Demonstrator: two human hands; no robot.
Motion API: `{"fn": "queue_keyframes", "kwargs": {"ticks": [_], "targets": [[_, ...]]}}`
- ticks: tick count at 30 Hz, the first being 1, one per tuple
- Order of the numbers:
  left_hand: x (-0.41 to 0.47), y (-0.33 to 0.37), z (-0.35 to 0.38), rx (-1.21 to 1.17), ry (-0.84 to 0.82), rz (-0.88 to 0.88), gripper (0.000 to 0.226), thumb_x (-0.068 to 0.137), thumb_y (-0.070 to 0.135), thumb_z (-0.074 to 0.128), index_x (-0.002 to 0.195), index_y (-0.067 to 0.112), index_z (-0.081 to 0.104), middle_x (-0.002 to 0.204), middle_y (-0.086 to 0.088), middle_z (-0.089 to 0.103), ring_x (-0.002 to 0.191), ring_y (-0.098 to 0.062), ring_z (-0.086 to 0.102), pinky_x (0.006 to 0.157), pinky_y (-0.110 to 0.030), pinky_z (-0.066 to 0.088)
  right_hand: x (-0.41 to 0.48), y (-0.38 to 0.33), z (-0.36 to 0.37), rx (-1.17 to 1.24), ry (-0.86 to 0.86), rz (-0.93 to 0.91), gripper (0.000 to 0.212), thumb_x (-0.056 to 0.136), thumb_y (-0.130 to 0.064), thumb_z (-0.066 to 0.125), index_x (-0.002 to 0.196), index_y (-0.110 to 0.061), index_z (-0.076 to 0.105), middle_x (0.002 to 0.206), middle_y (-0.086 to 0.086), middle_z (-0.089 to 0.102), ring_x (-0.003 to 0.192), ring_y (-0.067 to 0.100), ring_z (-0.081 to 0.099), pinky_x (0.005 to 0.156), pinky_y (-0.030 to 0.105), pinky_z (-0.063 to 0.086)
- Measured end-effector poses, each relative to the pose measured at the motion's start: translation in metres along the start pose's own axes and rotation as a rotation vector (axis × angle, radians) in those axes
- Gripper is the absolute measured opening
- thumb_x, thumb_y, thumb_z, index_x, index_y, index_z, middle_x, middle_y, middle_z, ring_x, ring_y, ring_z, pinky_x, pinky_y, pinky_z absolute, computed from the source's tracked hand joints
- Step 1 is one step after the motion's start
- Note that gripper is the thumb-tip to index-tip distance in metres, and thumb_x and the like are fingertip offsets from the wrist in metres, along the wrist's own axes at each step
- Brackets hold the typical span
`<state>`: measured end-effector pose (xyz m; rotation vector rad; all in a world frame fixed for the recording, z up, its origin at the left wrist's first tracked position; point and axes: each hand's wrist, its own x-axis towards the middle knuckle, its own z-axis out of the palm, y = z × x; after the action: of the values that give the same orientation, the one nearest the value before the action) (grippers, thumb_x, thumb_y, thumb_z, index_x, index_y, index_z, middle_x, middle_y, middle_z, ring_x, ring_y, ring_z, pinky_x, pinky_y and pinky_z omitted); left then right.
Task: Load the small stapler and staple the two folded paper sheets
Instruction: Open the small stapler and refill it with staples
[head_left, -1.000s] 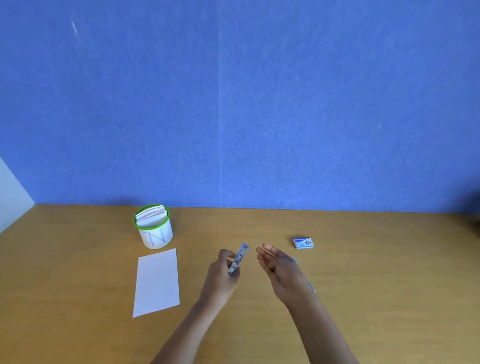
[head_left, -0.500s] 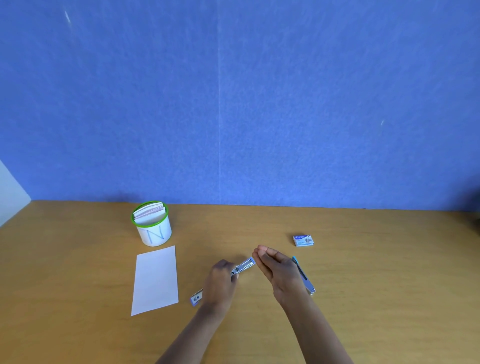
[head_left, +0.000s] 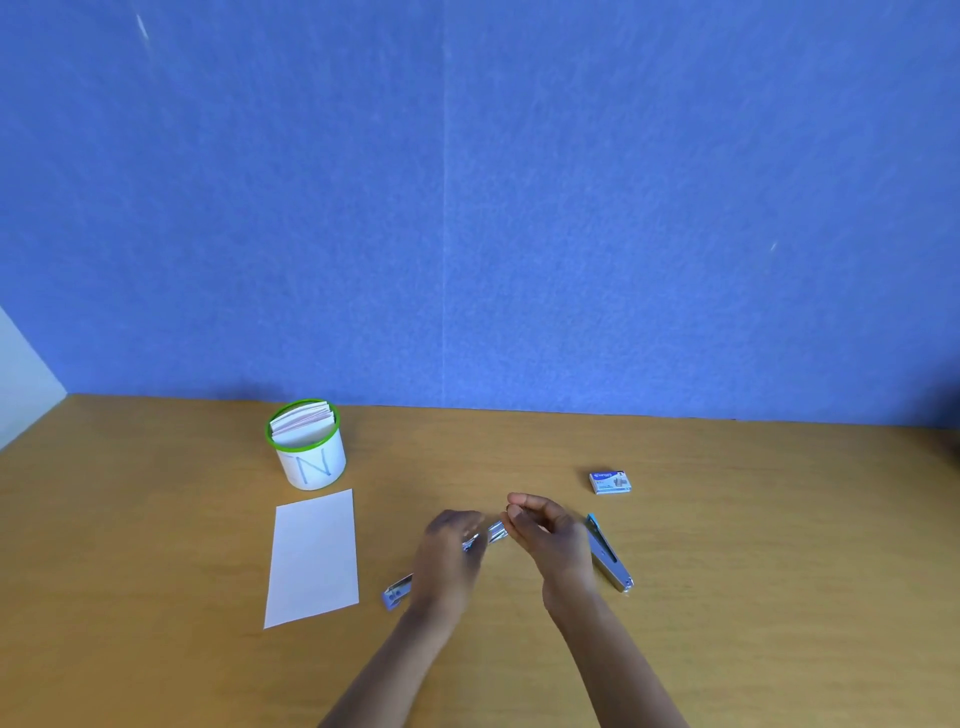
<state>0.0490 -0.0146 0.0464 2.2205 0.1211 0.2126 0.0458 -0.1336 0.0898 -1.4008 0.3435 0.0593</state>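
The small stapler (head_left: 397, 592) is laid slantwise on the wooden table (head_left: 727, 519), just below the centre of the frame. Its blue end shows at the lower left and its bright metal end at the upper right. Its middle is covered and gripped by the left hand (head_left: 451, 551), apparently so that the body is kept steady on the table while it is loaded.

The right hand (head_left: 548, 538) is held just to the right of it, fingers curled and tips drawn together at the metal end. Whether a strip of staples is pinched there cannot be told. The two hands are close together, almost touching, over the stapler.

The loading step is judged to be in hand, and nothing has yet been stapled. The staple box (head_left: 610, 482) is set up and to the right of the hands, within easy reach. A second blue-and-metal tool (head_left: 605, 553) lies just right of the right hand; what it is cannot be made out.

The white paper (head_left: 314, 558) lies flat at the left of the hands, near but untouched, presumably waiting for the stapling. Whether it is two sheets cannot be seen. Above it stands a green-rimmed cup (head_left: 311, 465) marked N, with paper slips standing in it
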Motion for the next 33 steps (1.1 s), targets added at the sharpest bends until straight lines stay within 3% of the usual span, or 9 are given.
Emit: {"fn": "queue_keyframes", "kwargs": {"ticks": [3,5,10,16,19,25,27,29,33], "targets": [[-0.001,0.022,-0.009,-0.341,0.007,-0.171,0.018,0.090,0.019,0.060,0.080,0.012,0.073,0.072,0.006,0.069,0.067,-0.008,0.062,0.062,-0.013,0.045,-0.001,0.002,0.004,-0.215,0.069,-0.147,0.013,0.082,-0.008,0.070,0.085,-0.020,0.072,0.077,-0.009,0.073,0.075,0.002,0.066,0.070,0.011,0.048],[0.001,0.031,-0.013,-0.516,-0.029,-0.273,0.022,0.090,0.020,0.061,0.075,0.009,0.073,0.065,0.002,0.068,0.058,-0.006,0.060,0.055,-0.013,0.045,-0.001,0.002,0.008,-0.300,0.098,-0.227,0.011,0.081,-0.010,0.071,0.083,-0.020,0.072,0.075,-0.013,0.073,0.068,-0.007,0.064,0.061,0.004,0.044],[0.005,0.034,-0.024,-0.933,-0.109,-0.498,0.011,0.085,0.007,0.066,0.079,0.008,0.075,0.073,-0.004,0.075,0.066,-0.010,0.071,0.057,-0.012,0.052,-0.004,0.004,0.014,-0.390,0.116,-0.360,0.019,0.082,-0.005,0.068,0.080,-0.024,0.074,0.074,-0.016,0.073,0.072,-0.006,0.065,0.062,0.004,0.044],[0.012,0.025,-0.030,-0.988,-0.123,-0.507,0.010,0.082,0.000,0.067,0.089,0.003,0.073,0.083,-0.008,0.075,0.073,-0.015,0.073,0.067,-0.016,0.057,-0.001,0.012,0.015,-0.454,0.089,-0.398,0.019,0.085,-0.006,0.065,0.093,-0.022,0.072,0.082,-0.016,0.072,0.079,-0.010,0.062,0.066,0.001,0.042],[0.023,0.019,-0.045,-0.820,0.043,-0.379,0.014,0.077,-0.003,0.071,0.088,0.006,0.073,0.081,-0.003,0.072,0.068,-0.006,0.067,0.062,-0.007,0.050,0.005,0.022,0.008,-0.541,0.106,-0.381,0.016,0.088,-0.009,0.062,0.098,-0.017,0.070,0.091,-0.007,0.070,0.085,0.004,0.065,0.068,0.002,0.041],[0.066,-0.010,-0.115,-0.274,0.468,-0.086,0.011,0.078,-0.004,0.068,0.087,0.001,0.074,0.086,-0.009,0.071,0.067,0.009,0.060,0.068,0.003,0.038,0.012,0.055,-0.029,-1.088,0.024,-0.381,0.026,0.085,-0.003,0.055,0.109,-0.009,0.064,0.113,0.004,0.060,0.106,0.027,0.052,0.083,0.028,0.042],[0.081,-0.022,-0.133,-0.167,0.533,-0.108,0.012,0.079,-0.005,0.065,0.088,-0.001,0.073,0.090,-0.015,0.073,0.079,-0.007,0.067,0.074,-0.005,0.041,0.010,0.061,-0.036,-1.174,-0.010,-0.397,0.030,0.085,-0.004,0.054,0.113,-0.010,0.062,0.123,0.003,0.057,0.112,0.026,0.048,0.090,0.029,0.041],[0.091,-0.036,-0.144,-0.046,0.547,-0.152,0.014,0.081,-0.004,0.064,0.090,0.000,0.074,0.096,-0.018,0.073,0.091,-0.028,0.067,0.081,-0.026,0.045,0.009,0.064,-0.038,-1.190,-0.017,-0.419,0.034,0.087,-0.008,0.053,0.120,-0.013,0.060,0.131,0.002,0.053,0.120,0.023,0.045,0.099,0.029,0.039],[0.100,-0.056,-0.151,0.088,0.511,-0.196,0.019,0.084,-0.005,0.058,0.092,0.000,0.073,0.098,-0.023,0.071,0.091,-0.037,0.065,0.079,-0.035,0.047,0.008,0.064,-0.039,-1.185,-0.020,-0.429,0.037,0.089,-0.011,0.052,0.126,-0.015,0.057,0.135,0.000,0.049,0.125,0.020,0.042,0.103,0.026,0.036]]}}
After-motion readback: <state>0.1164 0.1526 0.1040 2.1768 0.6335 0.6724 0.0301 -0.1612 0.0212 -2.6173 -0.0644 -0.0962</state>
